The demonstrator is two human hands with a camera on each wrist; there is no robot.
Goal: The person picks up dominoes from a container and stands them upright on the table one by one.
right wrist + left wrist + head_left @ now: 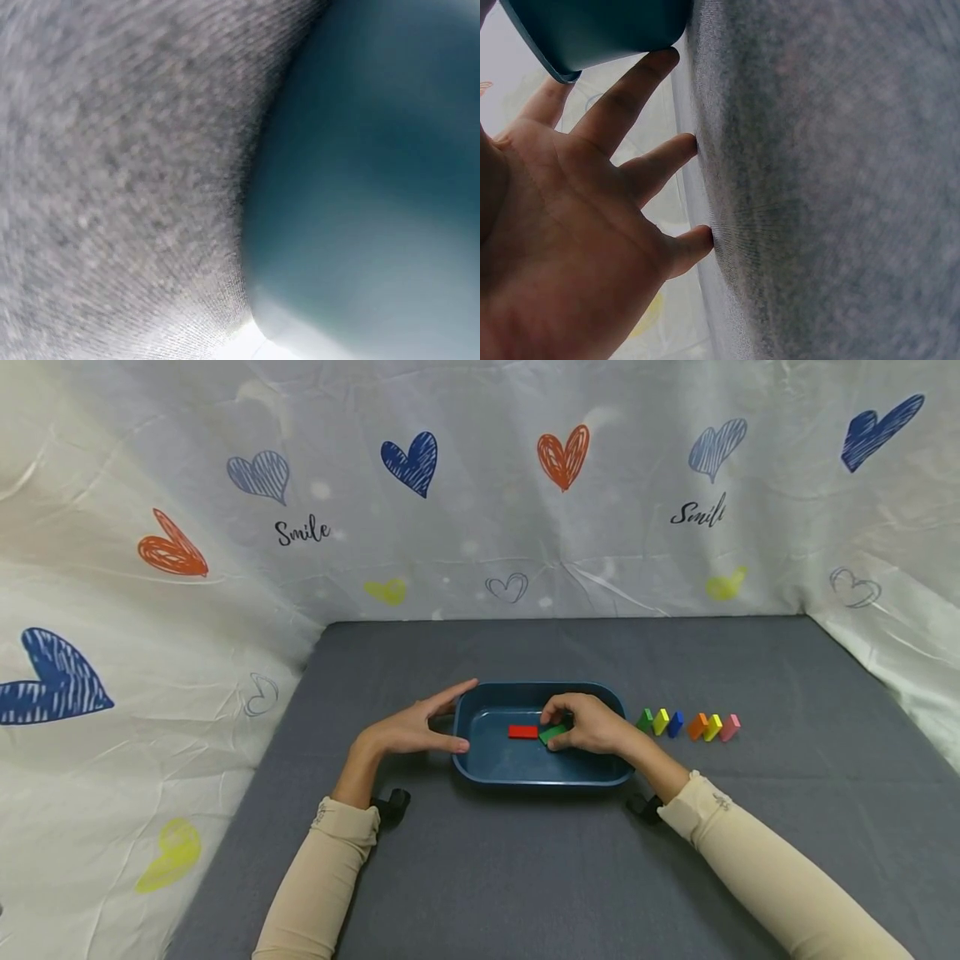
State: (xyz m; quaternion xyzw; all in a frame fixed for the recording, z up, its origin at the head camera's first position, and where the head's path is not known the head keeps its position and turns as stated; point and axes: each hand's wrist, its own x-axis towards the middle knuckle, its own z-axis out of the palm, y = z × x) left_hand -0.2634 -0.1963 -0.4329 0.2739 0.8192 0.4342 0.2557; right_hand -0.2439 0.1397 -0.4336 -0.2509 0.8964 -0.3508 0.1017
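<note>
A blue-green rectangular tray (540,779) lies on the grey cloth, its outer wall (360,187) filling much of the right wrist view. At its left end is my left hand (408,728), fingers spread and thumb at the rim. The left wrist view shows that hand (577,202) with fingertips against the tray's wall (604,30) and lower fingers down at the cloth. My right hand (596,725) reaches inside and pinches a green domino (552,734) between thumb and fingers, partly covering it. Flat on the tray floor, just left of it, is a red domino (522,732).
Right of the tray, several dominoes stand upright in a row: a green one (645,720), a yellow, a blue (676,724), then past a wider gap orange (697,727), yellow and pink (730,727). A white heart-printed curtain (480,535) hangs behind the table (510,885).
</note>
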